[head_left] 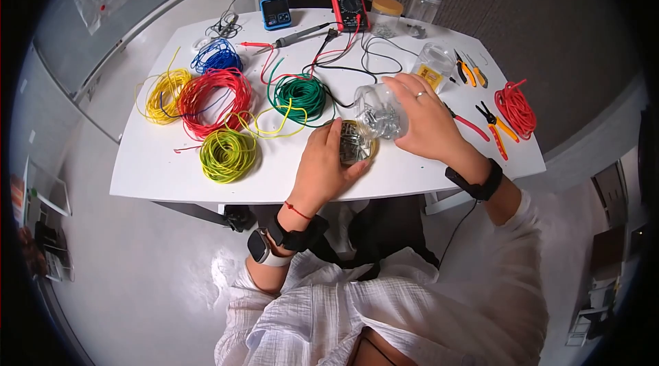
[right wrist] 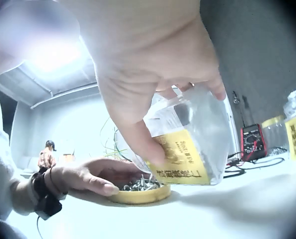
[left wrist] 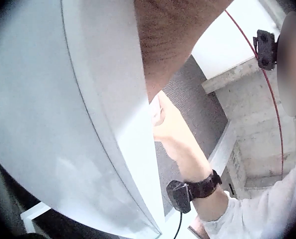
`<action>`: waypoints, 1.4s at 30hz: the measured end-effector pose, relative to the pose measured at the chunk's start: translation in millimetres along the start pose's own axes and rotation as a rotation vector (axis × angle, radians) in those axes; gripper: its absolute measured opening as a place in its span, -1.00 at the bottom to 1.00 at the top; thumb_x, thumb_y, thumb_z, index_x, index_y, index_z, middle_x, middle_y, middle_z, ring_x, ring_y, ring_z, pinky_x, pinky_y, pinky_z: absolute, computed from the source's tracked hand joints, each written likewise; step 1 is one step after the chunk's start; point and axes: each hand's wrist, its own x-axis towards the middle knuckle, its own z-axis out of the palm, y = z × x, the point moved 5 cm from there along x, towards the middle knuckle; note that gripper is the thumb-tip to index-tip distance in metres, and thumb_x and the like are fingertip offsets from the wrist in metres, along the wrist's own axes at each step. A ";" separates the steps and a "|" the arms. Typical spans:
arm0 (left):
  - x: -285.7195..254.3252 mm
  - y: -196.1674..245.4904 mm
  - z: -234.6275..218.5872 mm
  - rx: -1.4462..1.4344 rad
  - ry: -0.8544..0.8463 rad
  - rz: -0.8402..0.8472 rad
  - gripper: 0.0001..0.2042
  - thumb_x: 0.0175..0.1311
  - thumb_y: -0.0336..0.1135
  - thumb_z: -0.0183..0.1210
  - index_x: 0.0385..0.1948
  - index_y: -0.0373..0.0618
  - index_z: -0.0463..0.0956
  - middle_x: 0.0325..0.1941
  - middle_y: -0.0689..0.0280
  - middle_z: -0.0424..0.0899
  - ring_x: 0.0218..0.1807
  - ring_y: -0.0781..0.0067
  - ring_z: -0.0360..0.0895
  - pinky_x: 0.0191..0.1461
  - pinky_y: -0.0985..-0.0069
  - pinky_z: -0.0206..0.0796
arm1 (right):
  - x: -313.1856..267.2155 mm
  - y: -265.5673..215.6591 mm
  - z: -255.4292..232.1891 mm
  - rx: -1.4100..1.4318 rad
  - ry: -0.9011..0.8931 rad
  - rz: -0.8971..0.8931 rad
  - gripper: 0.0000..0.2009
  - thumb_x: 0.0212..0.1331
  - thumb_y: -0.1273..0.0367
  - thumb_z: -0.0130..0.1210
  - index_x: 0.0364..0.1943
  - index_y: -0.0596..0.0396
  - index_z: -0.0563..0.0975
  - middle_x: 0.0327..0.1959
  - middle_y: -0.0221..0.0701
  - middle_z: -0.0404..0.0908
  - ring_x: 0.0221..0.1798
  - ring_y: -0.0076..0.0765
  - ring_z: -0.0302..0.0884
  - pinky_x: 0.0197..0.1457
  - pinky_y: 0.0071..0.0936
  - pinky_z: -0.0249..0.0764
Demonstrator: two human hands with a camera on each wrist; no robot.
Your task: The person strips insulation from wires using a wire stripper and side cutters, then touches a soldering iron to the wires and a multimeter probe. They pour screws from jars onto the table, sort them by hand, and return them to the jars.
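Note:
My right hand [head_left: 431,122] grips a clear plastic jar [head_left: 371,99] from above, thumb on one side and fingers on the other. The jar lies tilted, its yellow label [right wrist: 182,155] facing the right wrist view, with small metal screws inside. Right beside its mouth, a yellow lid [right wrist: 144,197] sits on the table, heaped with loose screws [head_left: 353,144]. My left hand [head_left: 322,165] holds that lid between thumb and fingers. In the left wrist view the left hand's fingers and the lid are out of sight.
Coils of red [head_left: 214,101], green [head_left: 300,97], blue and yellow wire lie to the left. A soldering iron [head_left: 302,35], a multimeter [head_left: 349,5] and more jars stand farther back. Pliers [head_left: 465,71], wire strippers [head_left: 495,129] and a red coil [head_left: 515,110] lie to the right.

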 end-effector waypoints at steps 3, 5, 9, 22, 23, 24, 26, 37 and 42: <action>0.4 0.0 -5.6 0.008 0.009 -0.018 -0.27 -0.23 -0.18 0.33 0.03 -0.38 0.24 -0.04 -0.05 0.41 -0.01 0.01 0.36 0.09 0.31 0.23 | -11.9 19.3 4.8 0.149 0.020 0.166 -0.20 -0.44 0.46 0.27 0.13 0.03 0.23 0.08 -0.20 0.26 0.20 -0.08 0.16 0.24 -0.34 0.17; -0.5 1.6 -12.7 0.024 0.010 -0.028 -0.29 -0.27 -0.18 0.34 0.00 -0.37 0.29 -0.08 -0.04 0.44 -0.03 0.02 0.38 0.07 0.31 0.24 | -20.0 30.1 4.0 0.252 0.017 0.344 -0.20 -0.42 0.45 0.26 0.14 0.04 0.22 0.10 -0.18 0.25 0.20 -0.07 0.15 0.23 -0.32 0.18; -6.8 1.6 -21.1 0.055 0.002 -0.025 -0.31 -0.26 -0.18 0.33 -0.01 -0.35 0.30 -0.07 -0.03 0.43 -0.02 0.02 0.38 0.08 0.31 0.24 | -29.8 53.0 3.7 0.428 0.052 0.476 -0.20 -0.42 0.46 0.26 0.14 0.02 0.23 0.10 -0.18 0.26 0.21 -0.06 0.14 0.22 -0.32 0.19; -17.9 2.3 -25.1 0.144 0.053 0.004 -0.31 -0.27 -0.16 0.36 -0.03 -0.34 0.30 -0.05 0.00 0.41 -0.01 0.03 0.36 0.07 0.30 0.23 | -4.8 12.5 14.2 -0.488 -0.077 -0.382 -0.45 -0.14 0.59 -0.01 0.07 -0.11 0.30 0.03 -0.36 0.32 0.19 -0.26 0.19 0.33 -0.19 0.02; -19.3 0.6 -27.7 0.140 0.048 -0.014 -0.30 -0.28 -0.15 0.36 -0.04 -0.34 0.30 -0.05 0.01 0.41 -0.02 0.04 0.37 0.07 0.30 0.24 | -3.8 11.7 14.6 -0.521 -0.092 -0.393 -0.47 -0.11 0.57 -0.02 0.07 -0.12 0.29 0.03 -0.37 0.32 0.19 -0.28 0.19 0.33 -0.19 0.02; -20.6 -1.7 -29.9 0.136 0.043 -0.033 -0.30 -0.28 -0.15 0.36 -0.04 -0.33 0.31 -0.05 0.01 0.41 -0.02 0.04 0.37 0.06 0.31 0.25 | -3.4 9.7 13.8 -0.524 -0.091 -0.394 -0.47 -0.11 0.57 -0.02 0.07 -0.12 0.29 0.03 -0.37 0.32 0.19 -0.28 0.19 0.33 -0.19 0.02; -23.0 -5.5 -34.7 0.141 0.052 -0.035 -0.30 -0.29 -0.15 0.37 -0.04 -0.33 0.31 -0.05 0.00 0.41 -0.02 0.04 0.37 0.06 0.31 0.25 | -2.9 4.1 13.9 -0.621 -0.115 -0.429 -0.47 -0.09 0.54 -0.02 0.09 -0.12 0.28 0.04 -0.37 0.32 0.19 -0.29 0.20 0.34 -0.20 0.01; -26.4 -8.6 -39.2 0.117 0.072 -0.062 -0.31 -0.25 -0.14 0.35 -0.02 -0.32 0.31 0.02 -0.02 0.36 0.03 0.02 0.34 0.10 0.31 0.23 | 0.5 14.4 10.0 -0.576 -0.096 -0.374 -0.46 -0.10 0.53 -0.01 0.09 -0.11 0.27 0.04 -0.39 0.30 0.20 -0.29 0.17 0.34 -0.21 -0.02; -25.3 -4.7 -38.9 0.161 0.078 -0.013 -0.35 -0.18 -0.17 0.31 -0.03 -0.36 0.28 -0.03 0.00 0.34 0.01 0.03 0.30 0.07 0.30 0.21 | -3.2 26.4 7.0 -0.468 -0.043 -0.325 -0.43 -0.16 0.57 0.02 0.08 -0.06 0.28 0.04 -0.37 0.29 0.20 -0.27 0.16 0.33 -0.18 -0.01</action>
